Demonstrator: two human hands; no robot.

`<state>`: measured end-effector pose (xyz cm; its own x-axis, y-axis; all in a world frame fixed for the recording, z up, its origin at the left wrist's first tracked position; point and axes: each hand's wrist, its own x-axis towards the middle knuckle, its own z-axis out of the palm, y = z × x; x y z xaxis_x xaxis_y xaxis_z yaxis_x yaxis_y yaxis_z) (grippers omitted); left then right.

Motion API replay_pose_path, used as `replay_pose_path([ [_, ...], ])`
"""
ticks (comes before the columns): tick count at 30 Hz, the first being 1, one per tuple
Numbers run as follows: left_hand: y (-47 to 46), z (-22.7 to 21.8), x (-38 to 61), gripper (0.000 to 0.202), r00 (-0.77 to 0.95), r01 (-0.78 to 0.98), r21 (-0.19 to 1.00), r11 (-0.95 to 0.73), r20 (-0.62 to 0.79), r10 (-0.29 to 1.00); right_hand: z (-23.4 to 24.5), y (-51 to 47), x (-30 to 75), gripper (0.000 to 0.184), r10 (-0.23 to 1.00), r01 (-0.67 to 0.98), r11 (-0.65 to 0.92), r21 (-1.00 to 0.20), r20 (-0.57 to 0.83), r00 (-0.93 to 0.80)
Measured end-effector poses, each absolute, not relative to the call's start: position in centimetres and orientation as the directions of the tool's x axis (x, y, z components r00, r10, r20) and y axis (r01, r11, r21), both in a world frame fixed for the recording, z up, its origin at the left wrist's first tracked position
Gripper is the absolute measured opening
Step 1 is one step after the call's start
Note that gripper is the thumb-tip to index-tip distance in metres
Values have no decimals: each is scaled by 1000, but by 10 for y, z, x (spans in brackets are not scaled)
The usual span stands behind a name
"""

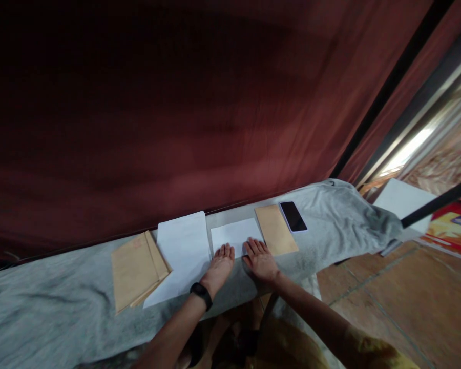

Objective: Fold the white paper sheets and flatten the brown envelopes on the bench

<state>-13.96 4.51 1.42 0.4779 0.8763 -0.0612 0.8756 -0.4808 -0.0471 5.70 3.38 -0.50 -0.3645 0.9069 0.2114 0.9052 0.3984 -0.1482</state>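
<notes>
A smaller white sheet of paper [234, 233], perhaps folded, lies on the grey cloth. My left hand [222, 264] rests flat at its lower left corner, fingers stretched out. On its lower right part lies my right hand [259, 259], palm down with the fingers extended. Just right of the sheet is a brown envelope [277, 230], close to my right fingertips. To the left sits a stack of larger white paper [184, 246]. Several brown envelopes [136, 269] overlap that stack's left side. What lies under my palms is hidden.
A phone [293, 216] lies right of the single envelope. The grey cloth [61, 302] covers a long narrow surface. Behind it hangs a dark red curtain [215, 128]. A dark pole [388, 92] slants at the right, above a white box [403, 205] and tiled floor [418, 297].
</notes>
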Motion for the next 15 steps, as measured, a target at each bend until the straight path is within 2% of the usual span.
replay_pose_path([
  [6, 41, 29, -130, 52, 480, 877, -3, -480, -12, 877, 7, 39, 59, 48, 903, 901, 419, -113, 159, -400],
  [10, 42, 52, -133, 39, 463, 886, 25, -464, 29, 886, 22, 43, 68, 40, 901, 894, 427, -139, 146, -408],
  [12, 46, 67, -139, 33, 443, 895, 37, -445, 49, 895, 33, 47, 76, 34, 899, 881, 435, -188, 150, -412],
  [15, 54, 91, -152, 28, 401, 911, 71, -407, 86, 912, 51, 55, 89, 32, 906, 846, 421, -326, 199, -374],
])
